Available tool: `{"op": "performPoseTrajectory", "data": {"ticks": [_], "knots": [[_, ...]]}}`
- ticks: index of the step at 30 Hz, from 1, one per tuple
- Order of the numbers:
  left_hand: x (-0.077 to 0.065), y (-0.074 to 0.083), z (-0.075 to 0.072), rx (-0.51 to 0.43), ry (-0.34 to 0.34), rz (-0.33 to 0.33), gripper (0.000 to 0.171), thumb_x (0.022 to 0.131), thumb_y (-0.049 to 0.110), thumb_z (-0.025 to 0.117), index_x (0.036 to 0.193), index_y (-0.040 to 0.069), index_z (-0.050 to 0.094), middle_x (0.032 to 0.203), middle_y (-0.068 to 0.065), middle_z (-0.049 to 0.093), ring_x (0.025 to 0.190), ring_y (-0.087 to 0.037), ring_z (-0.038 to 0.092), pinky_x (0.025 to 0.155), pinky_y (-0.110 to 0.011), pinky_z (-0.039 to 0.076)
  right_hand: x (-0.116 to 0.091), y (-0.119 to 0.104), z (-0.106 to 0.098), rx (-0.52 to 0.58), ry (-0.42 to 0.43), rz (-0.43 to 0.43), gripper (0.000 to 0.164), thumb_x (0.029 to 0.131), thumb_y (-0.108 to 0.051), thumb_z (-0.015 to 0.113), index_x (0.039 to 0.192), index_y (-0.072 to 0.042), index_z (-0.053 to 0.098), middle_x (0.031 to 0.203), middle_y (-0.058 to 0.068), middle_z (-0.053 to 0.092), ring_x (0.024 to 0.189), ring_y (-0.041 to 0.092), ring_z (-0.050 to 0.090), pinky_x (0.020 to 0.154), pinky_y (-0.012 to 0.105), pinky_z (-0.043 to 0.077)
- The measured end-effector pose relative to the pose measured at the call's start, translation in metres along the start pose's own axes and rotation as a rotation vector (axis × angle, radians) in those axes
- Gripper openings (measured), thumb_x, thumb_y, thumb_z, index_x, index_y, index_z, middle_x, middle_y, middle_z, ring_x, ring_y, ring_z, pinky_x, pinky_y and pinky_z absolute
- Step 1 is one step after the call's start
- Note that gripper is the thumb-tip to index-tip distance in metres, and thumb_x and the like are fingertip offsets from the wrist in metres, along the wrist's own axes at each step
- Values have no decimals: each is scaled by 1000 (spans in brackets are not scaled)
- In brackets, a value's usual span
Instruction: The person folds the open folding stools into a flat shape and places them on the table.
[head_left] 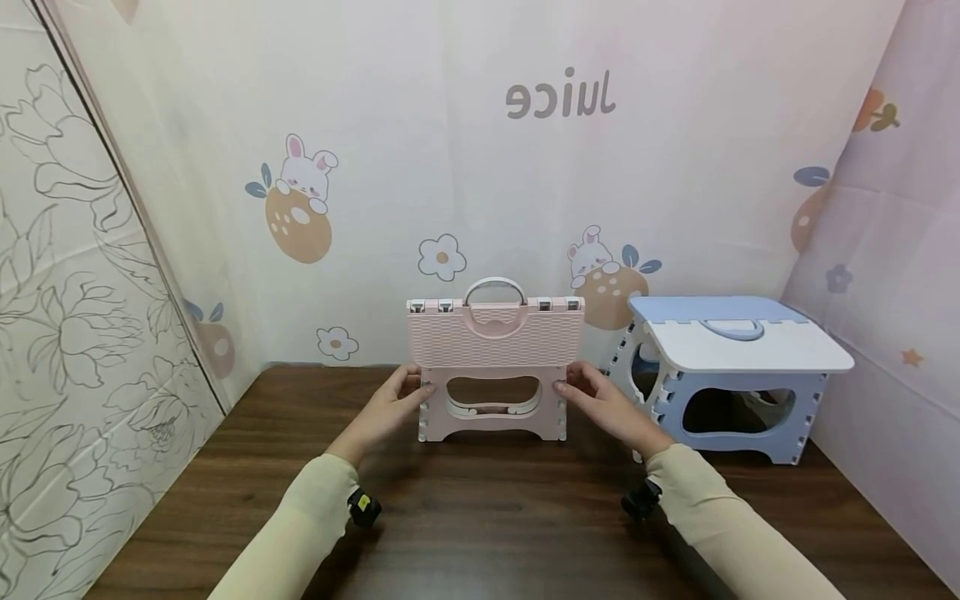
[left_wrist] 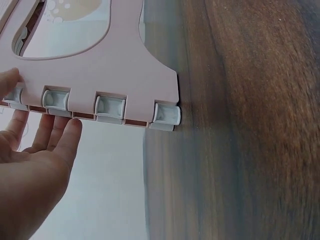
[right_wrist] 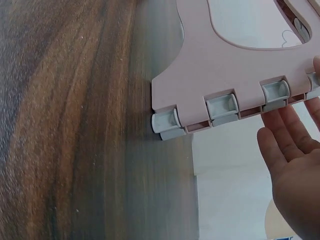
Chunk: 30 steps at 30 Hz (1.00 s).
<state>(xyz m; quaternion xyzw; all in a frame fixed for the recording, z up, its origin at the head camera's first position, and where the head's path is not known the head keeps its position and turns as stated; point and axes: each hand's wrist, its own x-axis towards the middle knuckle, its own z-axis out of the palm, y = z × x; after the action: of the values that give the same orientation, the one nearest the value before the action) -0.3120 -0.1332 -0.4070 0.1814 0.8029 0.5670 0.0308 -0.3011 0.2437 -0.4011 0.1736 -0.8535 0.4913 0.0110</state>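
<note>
A pink folding stool [head_left: 495,333], folded flat, stands upright on the table with its grey carry handle at the top. My left hand [head_left: 392,402] grips its left side edge, thumb on the front face and fingers behind. On the opposite edge, my right hand [head_left: 600,402] holds it the same way. Close up in the left wrist view, the left fingers [left_wrist: 70,137] lie against the back of the hinged edge of the stool [left_wrist: 100,70]. In the right wrist view, the right fingers [right_wrist: 282,135] also reach behind the edge with its grey hinges.
An unfolded blue and white folding stool [head_left: 742,354] stands at the right of the dark wooden table [head_left: 480,517]. A printed curtain [head_left: 450,167] hangs behind the table, with a flower-patterned panel [head_left: 75,333] on the left.
</note>
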Motion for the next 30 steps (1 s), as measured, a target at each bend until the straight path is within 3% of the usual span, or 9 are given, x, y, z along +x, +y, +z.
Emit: {"op": "performPoseTrajectory", "data": {"ticks": [7,19,25,30], "knots": [[1,1,0,20,6,35,37,103,31,59,133,10,51,132,-16,57,119,-29,55,98,-50,46,3,2,1,37,20,-43,38,104,-32,57,131,-7,49,127,17,59,115,31,57,96,47,47],[-1,1,5,19,31,42,37,104,30,58,133,8,50,131,-17,56,117,-32,55,96,-51,47,-4,-1,2,45,22,-28,39,103,-35,58,133,-11,49,128,15,59,117,30,57,97,49,46],[-6,10,6,11,50,50,37,104,26,57,135,6,49,130,-19,56,116,-31,56,95,-49,47,-1,-1,5,10,50,-35,41,103,-39,58,133,-14,49,129,15,59,117,30,57,97,50,46],[-3,3,6,8,73,54,37,104,30,57,135,9,50,131,-17,56,116,-30,56,96,-50,47,-1,-2,5,9,46,-34,40,104,-36,56,135,-12,47,131,16,58,118,31,56,97,50,46]]}}
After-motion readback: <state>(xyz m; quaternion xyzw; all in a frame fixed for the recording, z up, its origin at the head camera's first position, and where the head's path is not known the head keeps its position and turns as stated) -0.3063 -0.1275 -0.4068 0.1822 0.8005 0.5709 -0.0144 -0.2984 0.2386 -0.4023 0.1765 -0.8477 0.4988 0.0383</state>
